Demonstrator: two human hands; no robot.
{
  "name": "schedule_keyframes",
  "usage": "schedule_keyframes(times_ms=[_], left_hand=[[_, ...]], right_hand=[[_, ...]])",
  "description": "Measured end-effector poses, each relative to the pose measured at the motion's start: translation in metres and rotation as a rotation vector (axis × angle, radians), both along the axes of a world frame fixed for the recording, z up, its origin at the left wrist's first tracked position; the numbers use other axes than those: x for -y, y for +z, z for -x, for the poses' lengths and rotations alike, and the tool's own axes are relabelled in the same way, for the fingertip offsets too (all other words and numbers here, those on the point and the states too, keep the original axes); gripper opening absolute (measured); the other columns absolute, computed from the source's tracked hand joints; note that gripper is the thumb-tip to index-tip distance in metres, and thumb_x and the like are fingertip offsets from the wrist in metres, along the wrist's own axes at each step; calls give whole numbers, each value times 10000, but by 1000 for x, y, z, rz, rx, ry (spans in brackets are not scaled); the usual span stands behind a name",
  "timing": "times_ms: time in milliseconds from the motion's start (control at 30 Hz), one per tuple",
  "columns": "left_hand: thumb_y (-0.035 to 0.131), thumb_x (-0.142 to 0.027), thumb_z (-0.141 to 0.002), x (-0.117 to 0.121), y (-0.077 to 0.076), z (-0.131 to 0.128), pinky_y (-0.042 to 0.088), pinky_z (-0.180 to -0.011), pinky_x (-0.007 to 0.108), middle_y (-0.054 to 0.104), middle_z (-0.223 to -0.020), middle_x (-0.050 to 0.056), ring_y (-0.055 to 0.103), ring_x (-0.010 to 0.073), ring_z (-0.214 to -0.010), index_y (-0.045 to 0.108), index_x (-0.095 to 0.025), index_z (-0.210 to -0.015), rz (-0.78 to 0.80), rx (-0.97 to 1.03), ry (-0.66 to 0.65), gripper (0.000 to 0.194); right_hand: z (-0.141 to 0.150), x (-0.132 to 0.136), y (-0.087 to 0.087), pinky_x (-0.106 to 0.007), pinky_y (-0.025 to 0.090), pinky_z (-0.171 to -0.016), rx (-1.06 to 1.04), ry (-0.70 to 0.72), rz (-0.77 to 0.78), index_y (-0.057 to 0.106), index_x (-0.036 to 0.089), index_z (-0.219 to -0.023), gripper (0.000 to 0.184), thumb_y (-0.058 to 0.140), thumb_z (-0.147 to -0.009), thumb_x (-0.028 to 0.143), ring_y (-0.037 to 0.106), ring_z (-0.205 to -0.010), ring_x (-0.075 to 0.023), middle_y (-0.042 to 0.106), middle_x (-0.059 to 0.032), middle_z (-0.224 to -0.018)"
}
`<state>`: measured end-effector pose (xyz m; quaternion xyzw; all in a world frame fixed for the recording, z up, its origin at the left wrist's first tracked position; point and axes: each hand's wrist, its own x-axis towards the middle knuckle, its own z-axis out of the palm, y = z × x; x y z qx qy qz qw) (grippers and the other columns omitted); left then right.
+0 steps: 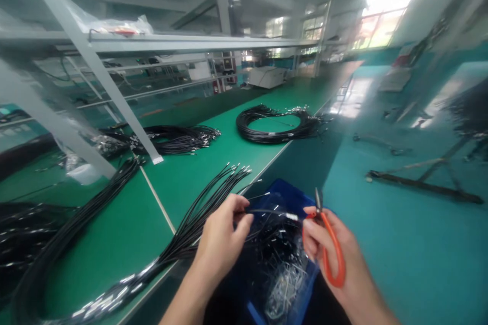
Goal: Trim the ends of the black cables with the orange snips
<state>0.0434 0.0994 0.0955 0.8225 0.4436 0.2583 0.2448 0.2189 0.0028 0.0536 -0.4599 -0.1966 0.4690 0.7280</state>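
Black cable (267, 211) was pinched by the left hand (224, 229), apparently for steadiness, near the right hand (321, 236), which held orange-handled pliers (338, 261).

Cable bundle (131, 284) cut off below; window (389, 10) blurred.

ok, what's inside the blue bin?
Dark, cable-like pieces, plus a tangle of pale, thin scraps nearer the wearer. Anything underneath is covered, and the right hand blocks part of the right side.
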Motion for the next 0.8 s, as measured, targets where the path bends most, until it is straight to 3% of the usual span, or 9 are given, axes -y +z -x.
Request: schedule_keyframes(times_ms=[133, 267, 333, 400, 500, 567, 800], left_hand=[[510, -202, -849, 24, 9, -29, 429, -707, 272, 616, -876, 11, 567, 163, -797, 577, -237, -920, -125, 7, -208, 103], [525, -197, -841, 37, 6, -33, 396, -700, 309, 609, -833, 43, 532, 197, -796, 662, -227, -841, -292, 21, -220, 140], [565, -201, -816, 40, 3, -31, 385, -634, 275, 593, -747, 25, 522, 171, -708, 669, -220, -827, -152, 86, -200, 106], [620, -198, -767, 42, 0, -30, 358, -553, 232, 561, -668, -5, 486, 131, -600, 637, -190, -755, 128, 201, -165, 22], [669, -206, -704, 43, -5, -30, 310, -503, 209, 501, -572, -37, 410, 99, -529, 536, -164, -612, 476, 374, -115, 166], [676, -220, -690, 42, -9, -31, 290, -502, 208, 474, -540, -45, 381, 95, -524, 514, -159, -583, 561, 433, -105, 204], [702, -260, -672, 42, -16, -31, 271, -510, 206, 482, -546, -40, 361, 93, -537, 515, -148, -576, 611, 464, -97, 239]], right_hand=[[7, 0, 0, -203, 321, -421, 16, 25, 12, 532, 208, -967, 232, 658, -783, 269, 420, -432, -84, 486, 77, -521], [12, 2, 5, -197, 349, -434, 41, 25, 15, 524, 221, -964, 285, 700, -742, 256, 444, -447, -68, 528, 71, -632], [16, 4, 6, -204, 380, -463, 56, 32, -3, 521, 228, -971, 306, 709, -733, 266, 468, -470, -71, 564, 59, -673], [19, 7, 7, -214, 415, -504, 77, 16, -29, 526, 234, -979, 336, 726, -713, 281, 499, -513, -82, 610, 37, -725], [24, 8, 8, -223, 446, -558, 88, -11, -49, 540, 240, -989, 364, 742, -689, 284, 533, -589, -104, 651, 8, -781], [26, 6, 10, -222, 452, -573, 65, -19, -60, 550, 243, -983, 363, 748, -681, 276, 543, -609, -109, 655, 9, -773], [30, -2, 14, -214, 462, -541, -13, -44, -75, 573, 234, -919, 335, 770, -648, 250, 563, -545, -93, 640, 36, -714]])
